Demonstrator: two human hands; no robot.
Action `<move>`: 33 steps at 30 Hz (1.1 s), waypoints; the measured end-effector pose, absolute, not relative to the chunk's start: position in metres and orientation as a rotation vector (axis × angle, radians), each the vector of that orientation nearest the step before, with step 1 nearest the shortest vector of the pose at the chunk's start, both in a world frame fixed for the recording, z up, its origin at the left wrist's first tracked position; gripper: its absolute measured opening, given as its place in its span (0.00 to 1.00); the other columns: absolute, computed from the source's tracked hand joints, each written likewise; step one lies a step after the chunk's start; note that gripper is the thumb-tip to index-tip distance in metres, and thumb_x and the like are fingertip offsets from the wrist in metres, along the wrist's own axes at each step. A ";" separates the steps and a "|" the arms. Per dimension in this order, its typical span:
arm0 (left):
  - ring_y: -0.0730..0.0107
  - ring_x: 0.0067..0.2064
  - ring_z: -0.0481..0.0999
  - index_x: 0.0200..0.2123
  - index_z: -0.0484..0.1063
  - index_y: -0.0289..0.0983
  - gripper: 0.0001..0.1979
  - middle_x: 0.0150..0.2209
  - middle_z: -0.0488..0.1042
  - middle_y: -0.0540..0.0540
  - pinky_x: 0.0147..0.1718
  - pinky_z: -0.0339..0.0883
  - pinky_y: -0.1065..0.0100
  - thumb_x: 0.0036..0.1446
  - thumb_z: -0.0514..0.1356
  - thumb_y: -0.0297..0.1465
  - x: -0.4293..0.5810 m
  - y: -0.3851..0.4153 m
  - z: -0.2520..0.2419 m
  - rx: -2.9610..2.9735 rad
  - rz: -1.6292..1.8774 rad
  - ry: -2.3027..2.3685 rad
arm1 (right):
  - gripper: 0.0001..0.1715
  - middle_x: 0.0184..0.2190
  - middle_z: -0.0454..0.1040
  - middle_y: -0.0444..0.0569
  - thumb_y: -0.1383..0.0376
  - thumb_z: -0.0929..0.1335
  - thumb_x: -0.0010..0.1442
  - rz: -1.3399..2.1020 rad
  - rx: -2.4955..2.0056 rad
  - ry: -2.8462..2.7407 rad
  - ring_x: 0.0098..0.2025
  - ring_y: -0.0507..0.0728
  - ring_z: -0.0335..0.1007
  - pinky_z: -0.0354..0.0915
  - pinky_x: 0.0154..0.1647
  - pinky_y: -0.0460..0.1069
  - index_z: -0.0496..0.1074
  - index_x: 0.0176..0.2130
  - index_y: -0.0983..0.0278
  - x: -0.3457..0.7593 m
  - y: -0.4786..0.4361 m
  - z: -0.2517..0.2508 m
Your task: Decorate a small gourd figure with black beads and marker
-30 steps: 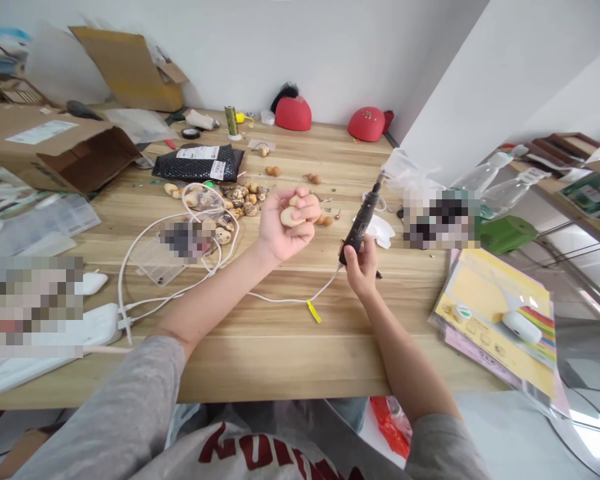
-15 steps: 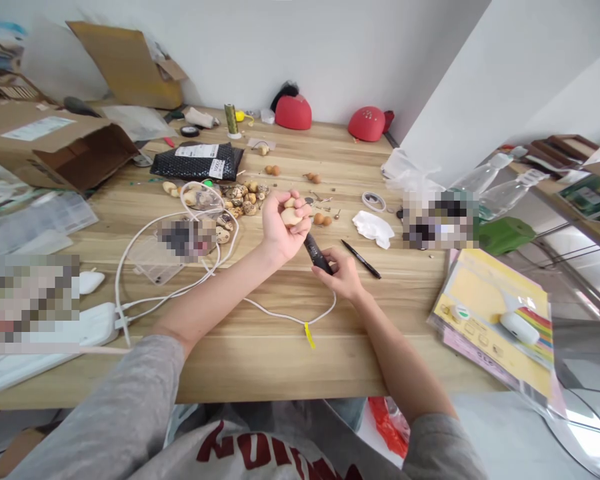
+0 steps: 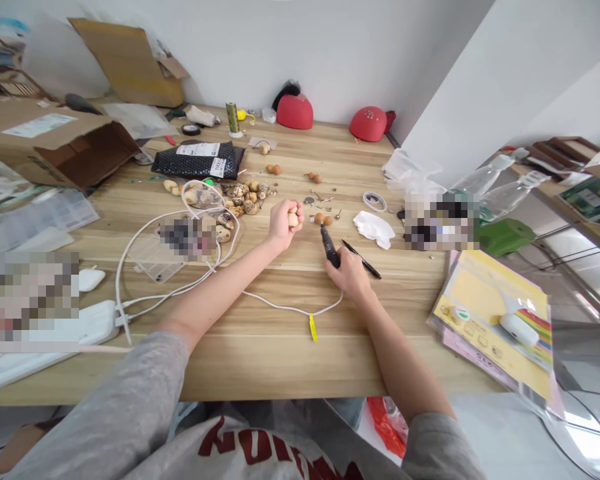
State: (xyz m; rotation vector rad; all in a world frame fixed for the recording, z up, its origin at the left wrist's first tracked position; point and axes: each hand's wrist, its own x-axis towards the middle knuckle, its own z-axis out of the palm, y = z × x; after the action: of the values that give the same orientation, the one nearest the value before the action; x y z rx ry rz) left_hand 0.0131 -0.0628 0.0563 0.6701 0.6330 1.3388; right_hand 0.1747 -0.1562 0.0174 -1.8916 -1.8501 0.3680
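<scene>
Pale rounded piece (image 3: 293, 219) sits in the curled left hand (image 3: 281, 230); right hand (image 3: 353, 272) closes round a black corded tool (image 3: 329, 247).
Technique (judgement): grip the piece firmly with the working face exposed, fingertips out of the tip's path, white cord (image 3: 285, 307) slack; tool and piece are apart now. Count, outward: 1 held piece, 1 tool, 1 black pen (image 3: 371, 268), 3 apparently two-lobed brown gourds (image 3: 323, 219), 1 white crumpled sheet (image 3: 373, 228), 1 tape ring (image 3: 379, 209), 2 red domes (image 3: 295, 112) at the back of the surface (image 3: 290, 367); speckled pile (image 3: 237, 193) too crowded to count.
</scene>
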 end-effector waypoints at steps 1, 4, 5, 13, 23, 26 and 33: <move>0.82 0.18 0.62 0.24 0.63 0.33 0.06 0.19 0.62 0.52 0.12 0.42 0.79 0.51 0.56 0.28 0.012 -0.059 0.051 0.677 1.323 0.665 | 0.06 0.25 0.70 0.51 0.62 0.64 0.52 0.354 -1.918 -1.839 0.31 0.61 0.67 0.60 0.32 0.51 0.62 0.29 0.62 0.177 -0.155 0.017; 0.82 0.18 0.62 0.24 0.64 0.33 0.05 0.19 0.62 0.52 0.12 0.42 0.79 0.51 0.56 0.27 0.010 -0.050 0.038 0.679 1.289 0.723 | 0.05 0.27 0.71 0.54 0.63 0.64 0.52 0.330 -1.980 -1.798 0.33 0.63 0.68 0.61 0.33 0.53 0.61 0.29 0.61 0.182 -0.153 0.016; 0.82 0.18 0.62 0.24 0.64 0.33 0.05 0.19 0.63 0.52 0.12 0.42 0.79 0.51 0.56 0.27 0.008 -0.048 0.035 0.675 1.287 0.731 | 0.05 0.28 0.71 0.55 0.63 0.64 0.53 0.328 -1.995 -1.783 0.33 0.63 0.69 0.61 0.34 0.53 0.60 0.29 0.61 0.184 -0.152 0.015; 0.83 0.18 0.62 0.24 0.62 0.34 0.05 0.19 0.62 0.53 0.12 0.41 0.80 0.51 0.55 0.27 -0.001 -0.035 0.025 0.599 1.314 0.763 | 0.07 0.27 0.70 0.54 0.62 0.64 0.50 0.407 -1.969 -1.657 0.34 0.64 0.68 0.62 0.36 0.55 0.59 0.27 0.60 0.187 -0.151 0.014; 0.84 0.18 0.61 0.25 0.64 0.34 0.07 0.19 0.61 0.54 0.12 0.43 0.81 0.53 0.57 0.30 0.010 -0.068 0.077 0.613 1.242 0.592 | 0.20 0.23 0.71 0.45 0.48 0.65 0.52 0.908 -1.623 -1.388 0.20 0.54 0.67 0.65 0.21 0.50 0.63 0.34 0.62 0.173 -0.153 0.014; 0.83 0.18 0.62 0.24 0.64 0.34 0.09 0.20 0.61 0.53 0.11 0.43 0.81 0.56 0.54 0.29 0.010 -0.087 0.102 0.617 1.217 0.491 | 0.22 0.23 0.71 0.43 0.47 0.66 0.52 1.120 -1.503 -1.312 0.16 0.52 0.67 0.65 0.15 0.49 0.61 0.36 0.61 0.160 -0.156 0.010; 0.83 0.16 0.60 0.23 0.62 0.34 0.12 0.19 0.59 0.53 0.11 0.42 0.83 0.58 0.52 0.31 0.006 -0.140 0.148 0.562 1.082 0.437 | 0.05 0.28 0.71 0.41 0.64 0.63 0.58 1.091 -1.301 -1.255 0.27 0.50 0.72 0.72 0.23 0.46 0.58 0.36 0.59 0.108 -0.136 0.022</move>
State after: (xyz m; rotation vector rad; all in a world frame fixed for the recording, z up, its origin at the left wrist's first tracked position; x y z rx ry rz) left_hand 0.0055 -0.1397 0.1482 0.5615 0.4367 1.0817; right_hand 0.1082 -0.1364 0.0217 -1.3008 -1.2547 1.0914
